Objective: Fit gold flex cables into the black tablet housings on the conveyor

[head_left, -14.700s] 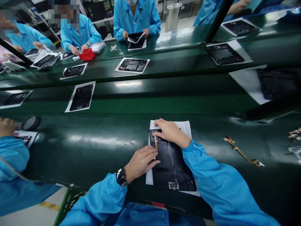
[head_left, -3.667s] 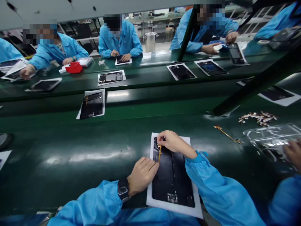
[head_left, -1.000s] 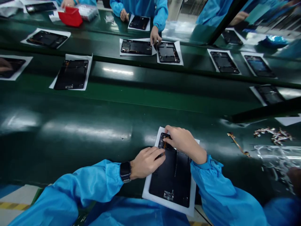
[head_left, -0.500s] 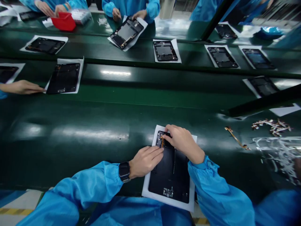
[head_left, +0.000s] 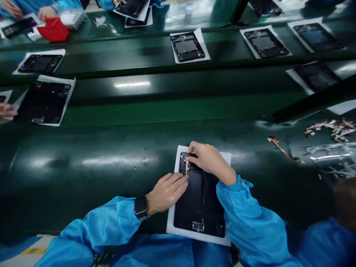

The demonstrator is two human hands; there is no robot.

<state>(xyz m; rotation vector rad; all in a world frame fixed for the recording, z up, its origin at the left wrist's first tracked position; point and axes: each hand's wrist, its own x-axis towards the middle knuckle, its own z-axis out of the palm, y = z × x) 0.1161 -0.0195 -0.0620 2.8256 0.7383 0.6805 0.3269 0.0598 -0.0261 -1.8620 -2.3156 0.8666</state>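
A black tablet housing (head_left: 191, 196) lies on a sheet of white paper (head_left: 171, 218) at the table's front edge, slightly turned. Along its upper left runs a thin orange flex cable (head_left: 186, 170). My right hand (head_left: 213, 161) reaches over the housing's top edge, with thumb and forefinger closed on the cable's upper end; the fingertips partly hide it. From the left, my left hand (head_left: 168, 191) rests its outstretched fingers on the housing, their tips at the cable's lower end. A small circuit board (head_left: 198, 226) shows near the housing's bottom.
To the right lie a loose flex cable (head_left: 283, 150), a heap of flex cables (head_left: 333, 128) and a clear plastic tray (head_left: 330, 150). A dark post (head_left: 314, 100) slants in there. More housings on paper (head_left: 187, 46) line the raised strip. A co-worker's hand (head_left: 7, 111) touches paper at left.
The view has shifted a little. My hands stay at the cable on the housing. At left, the co-worker's housing has moved farther left; across the table, a co-worker's housing has moved back.
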